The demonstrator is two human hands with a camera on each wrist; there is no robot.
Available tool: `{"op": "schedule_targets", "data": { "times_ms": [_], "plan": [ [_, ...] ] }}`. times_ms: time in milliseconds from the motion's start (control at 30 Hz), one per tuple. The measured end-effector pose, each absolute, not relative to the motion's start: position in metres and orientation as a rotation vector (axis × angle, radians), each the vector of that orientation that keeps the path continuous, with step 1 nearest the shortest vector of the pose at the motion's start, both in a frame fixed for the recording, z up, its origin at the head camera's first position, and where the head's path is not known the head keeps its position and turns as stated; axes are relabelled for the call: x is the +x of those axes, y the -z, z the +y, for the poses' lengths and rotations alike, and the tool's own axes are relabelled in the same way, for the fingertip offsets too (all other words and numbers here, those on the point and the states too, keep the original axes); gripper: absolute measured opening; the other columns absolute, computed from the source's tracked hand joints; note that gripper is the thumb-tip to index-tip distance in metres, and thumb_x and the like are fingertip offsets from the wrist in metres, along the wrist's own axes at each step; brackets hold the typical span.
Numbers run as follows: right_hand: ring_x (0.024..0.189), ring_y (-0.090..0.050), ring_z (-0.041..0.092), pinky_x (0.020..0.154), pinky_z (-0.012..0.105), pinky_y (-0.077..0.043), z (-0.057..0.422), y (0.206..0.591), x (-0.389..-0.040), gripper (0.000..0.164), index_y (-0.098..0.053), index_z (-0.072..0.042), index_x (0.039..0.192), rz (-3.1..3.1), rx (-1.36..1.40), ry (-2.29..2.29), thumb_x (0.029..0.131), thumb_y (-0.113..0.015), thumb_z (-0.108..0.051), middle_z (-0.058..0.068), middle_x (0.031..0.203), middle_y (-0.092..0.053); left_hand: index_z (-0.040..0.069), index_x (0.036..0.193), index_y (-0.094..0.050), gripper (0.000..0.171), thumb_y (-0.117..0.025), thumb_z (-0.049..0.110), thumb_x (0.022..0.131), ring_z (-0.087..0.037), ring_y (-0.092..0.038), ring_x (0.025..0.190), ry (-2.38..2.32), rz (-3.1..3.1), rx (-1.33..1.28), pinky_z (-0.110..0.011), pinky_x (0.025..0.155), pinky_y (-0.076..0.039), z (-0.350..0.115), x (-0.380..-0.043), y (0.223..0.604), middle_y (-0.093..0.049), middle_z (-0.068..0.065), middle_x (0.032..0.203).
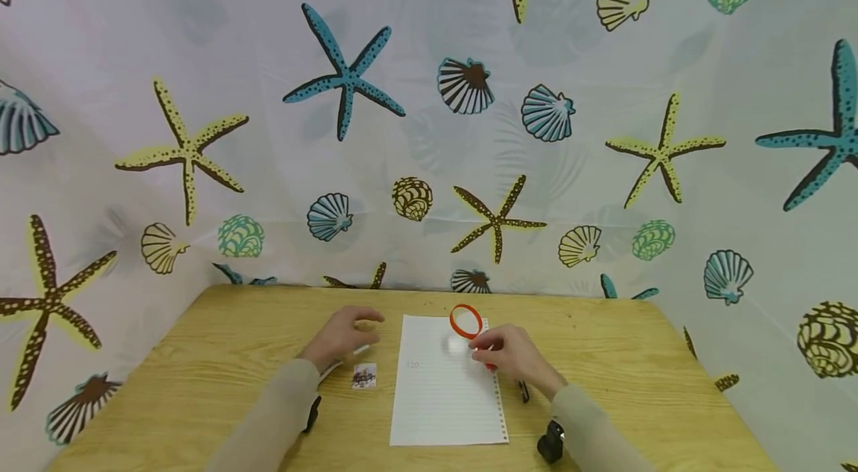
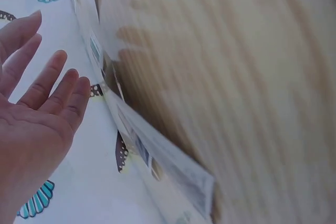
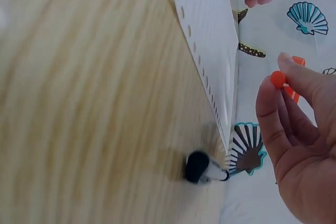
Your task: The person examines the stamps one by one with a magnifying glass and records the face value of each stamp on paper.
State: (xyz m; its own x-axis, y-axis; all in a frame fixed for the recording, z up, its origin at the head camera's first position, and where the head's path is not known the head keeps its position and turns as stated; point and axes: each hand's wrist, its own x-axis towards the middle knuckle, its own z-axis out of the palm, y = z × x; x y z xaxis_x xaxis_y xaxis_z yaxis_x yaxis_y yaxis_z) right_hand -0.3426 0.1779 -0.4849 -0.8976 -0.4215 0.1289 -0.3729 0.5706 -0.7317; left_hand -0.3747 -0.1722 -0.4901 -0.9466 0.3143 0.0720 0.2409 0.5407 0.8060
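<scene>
My right hand [image 1: 511,353] pinches the handle of a magnifying glass [image 1: 465,321] with a red-orange rim, held above the right side of a lined sheet of paper [image 1: 445,405]. In the right wrist view, the round end of the handle [image 3: 278,79] shows between thumb and fingertips. My left hand [image 1: 343,336] hovers left of the sheet, its fingers relaxed and holding nothing. Just below it on the table lies a small picture card [image 1: 364,376]. A pale object [image 1: 330,371] is partly hidden by the left hand and wrist.
A dark-ended pen [image 1: 523,391] lies right of the sheet, under the right wrist. The wooden table [image 1: 603,368] ends at a cloth backdrop [image 1: 402,159] printed with starfish and shells. Faint handwriting [image 1: 412,365] marks the sheet's left side.
</scene>
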Motion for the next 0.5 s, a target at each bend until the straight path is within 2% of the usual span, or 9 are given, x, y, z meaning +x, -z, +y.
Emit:
{"op": "schedule_targets", "data": {
  "times_ms": [200, 500],
  "plan": [
    [0.067, -0.061, 0.012, 0.056, 0.023, -0.051, 0.192, 0.484, -0.341, 0.017, -0.076, -0.006, 0.099, 2.782, -0.661, 1.227, 0.088, -0.074, -0.017, 0.0, 0.083, -0.069, 0.006, 0.127, -0.064, 0.038, -0.071, 0.01, 0.089, -0.043, -0.044, 0.135, -1.364, 2.656, 0.61, -0.058, 0.106, -0.041, -0.156, -0.373, 0.49, -0.051, -0.016, 0.143],
    [0.072, -0.059, 0.012, 0.061, 0.024, -0.051, 0.214, 0.487, -0.341, 0.013, -0.076, -0.008, 0.094, 2.792, -0.582, 1.164, 0.086, -0.075, -0.018, -0.001, 0.084, -0.069, 0.01, 0.122, -0.068, 0.041, -0.079, 0.012, 0.082, -0.037, -0.046, 0.134, -1.209, 2.614, 0.749, -0.057, 0.108, -0.039, -0.137, -0.372, 0.486, -0.057, -0.011, 0.138]
  ]
}}
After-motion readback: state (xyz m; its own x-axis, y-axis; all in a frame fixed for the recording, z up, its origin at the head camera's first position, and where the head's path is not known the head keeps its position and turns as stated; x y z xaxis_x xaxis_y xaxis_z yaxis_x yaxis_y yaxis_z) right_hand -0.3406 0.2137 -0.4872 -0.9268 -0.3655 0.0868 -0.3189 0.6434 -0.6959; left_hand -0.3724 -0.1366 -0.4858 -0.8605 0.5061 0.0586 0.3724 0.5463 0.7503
